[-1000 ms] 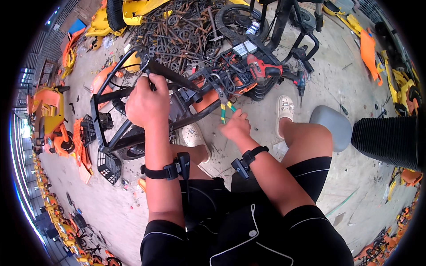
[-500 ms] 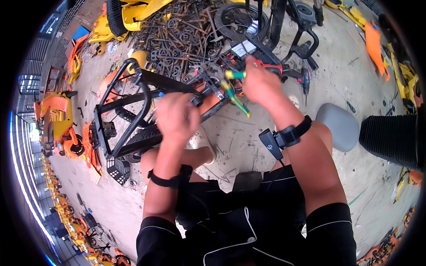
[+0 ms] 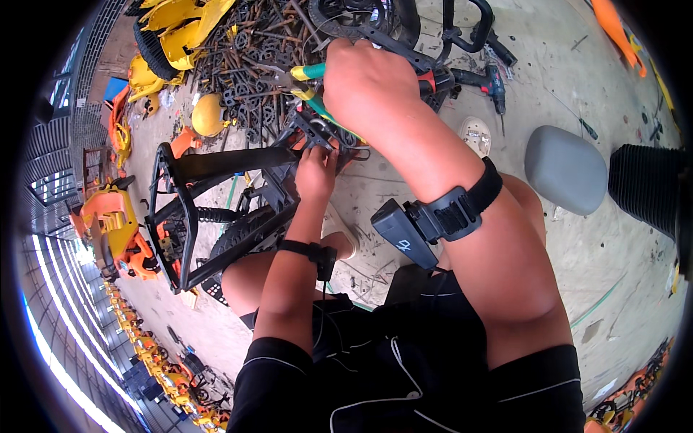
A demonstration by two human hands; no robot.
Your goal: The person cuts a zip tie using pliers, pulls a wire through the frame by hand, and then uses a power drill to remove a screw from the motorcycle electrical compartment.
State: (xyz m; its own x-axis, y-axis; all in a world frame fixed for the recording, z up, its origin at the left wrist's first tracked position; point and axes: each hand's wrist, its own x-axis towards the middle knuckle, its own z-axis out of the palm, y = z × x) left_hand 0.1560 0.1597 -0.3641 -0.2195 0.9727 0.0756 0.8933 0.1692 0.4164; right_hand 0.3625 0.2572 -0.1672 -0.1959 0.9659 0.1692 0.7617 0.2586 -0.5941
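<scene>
Pliers (image 3: pixel 312 73) with green and yellow handles are in my right hand (image 3: pixel 369 86), which is closed round them. Their metal jaws point left, over the edge of the rusty parts pile. My left hand (image 3: pixel 315 175) sits lower, its fingers closed on the end of a black scooter frame (image 3: pixel 234 163). What lies under those fingertips is hidden. The frame stretches away to the left, with a tyre (image 3: pixel 242 234) beneath it. Beyond my right hand lie more dark vehicle parts, partly covered by it.
Rusty metal parts (image 3: pixel 253 43) are heaped at the far side. A drill (image 3: pixel 496 86) and a screwdriver (image 3: pixel 588 128) lie on the floor to the right, near a grey seat-shaped pad (image 3: pixel 565 169). Yellow panels (image 3: pixel 191 36) are at the far left; an orange and yellow scooter (image 3: pixel 108 224) stands left.
My right hand has moved left and farther out with the pliers. My left hand, blurred and raised before, has come onto the frame's end. The whole view has shifted.
</scene>
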